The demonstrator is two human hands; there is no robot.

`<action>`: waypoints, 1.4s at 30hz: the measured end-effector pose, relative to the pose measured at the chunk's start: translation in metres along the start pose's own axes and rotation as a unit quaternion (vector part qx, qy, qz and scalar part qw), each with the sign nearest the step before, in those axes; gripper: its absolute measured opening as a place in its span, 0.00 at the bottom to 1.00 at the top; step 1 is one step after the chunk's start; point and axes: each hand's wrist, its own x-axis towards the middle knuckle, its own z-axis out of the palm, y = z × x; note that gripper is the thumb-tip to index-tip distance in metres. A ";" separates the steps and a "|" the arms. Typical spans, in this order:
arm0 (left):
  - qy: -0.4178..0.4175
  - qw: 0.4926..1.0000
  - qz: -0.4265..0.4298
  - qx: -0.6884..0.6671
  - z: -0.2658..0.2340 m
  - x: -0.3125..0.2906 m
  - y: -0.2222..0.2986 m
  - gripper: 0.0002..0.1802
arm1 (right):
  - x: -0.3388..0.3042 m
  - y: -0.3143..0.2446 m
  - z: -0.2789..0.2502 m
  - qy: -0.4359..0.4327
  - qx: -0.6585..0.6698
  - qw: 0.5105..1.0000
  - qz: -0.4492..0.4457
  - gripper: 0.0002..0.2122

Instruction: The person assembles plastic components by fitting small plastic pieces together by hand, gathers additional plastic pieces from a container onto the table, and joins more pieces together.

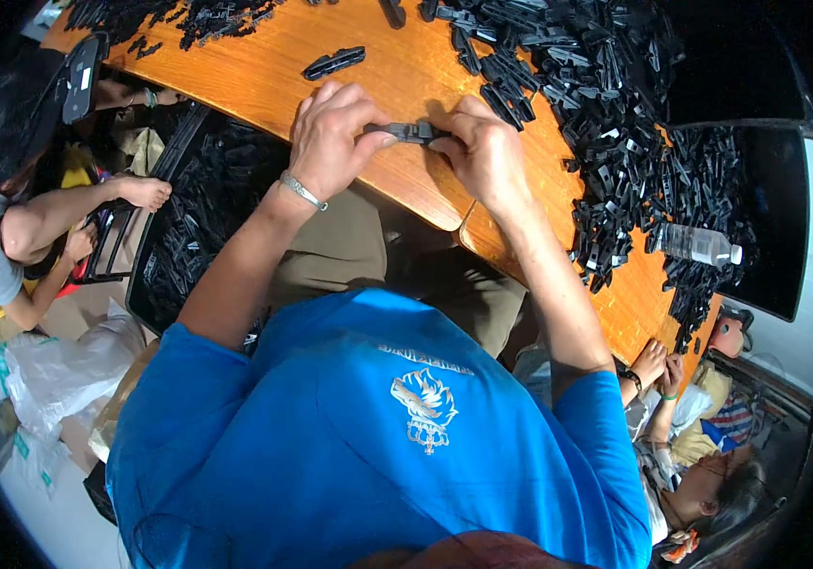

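Between my two hands, just above the near edge of the wooden table (245,81), is a narrow black plastic part (410,133) with a blocky middle. My left hand (330,137), a silver bracelet at its wrist, pinches the left end between thumb and fingers. The right end sits in the closed fingers of my right hand (482,152), which hide part of it. A similar long black plastic piece (334,63) lies alone on the wood beyond my left hand.
A big heap of black plastic parts (605,123) covers the table's right side, with a clear bottle (700,245) lying on it. Smaller black pieces (212,19) lie far left. Below the table's left edge stands a bin (202,190) of black parts. People sit at left and lower right.
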 end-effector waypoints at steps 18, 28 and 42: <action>-0.073 0.979 -0.183 0.054 -0.131 -0.160 -0.110 0.15 | -0.172 -0.002 -0.079 0.129 -0.038 0.978 0.158 0.07; 0.107 0.991 -0.054 0.053 -0.053 -0.068 -0.034 0.18 | -0.253 -0.007 -0.090 0.159 -0.093 0.884 0.429 0.25; 0.020 0.991 0.003 0.134 0.000 0.031 -0.050 0.15 | -0.119 0.051 -0.058 0.188 -0.083 0.955 0.214 0.15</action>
